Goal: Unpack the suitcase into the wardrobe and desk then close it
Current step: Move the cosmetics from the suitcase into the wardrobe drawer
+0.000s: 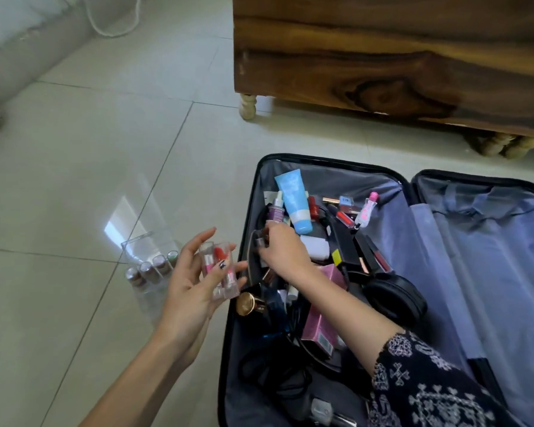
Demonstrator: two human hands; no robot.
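Note:
An open black suitcase [409,192] lies flat on the tiled floor. Its left half is full of cosmetics: a blue tube [295,200], a pink box [318,331], black headphones [395,298] and cables. My left hand [191,285] hovers just left of the suitcase and holds two clear-cased lipsticks [219,269], one pink and one red. My right hand [282,249] reaches into the left half and pinches a small dark lipstick [261,238] at its fingertips. The right half shows only grey-blue lining.
A clear acrylic organiser [150,266] with several lipsticks stands on the floor left of my left hand. A dark wooden cabinet [383,57] on turned legs stands behind the suitcase. A grey sofa edge [28,41] and white cord lie at the far left.

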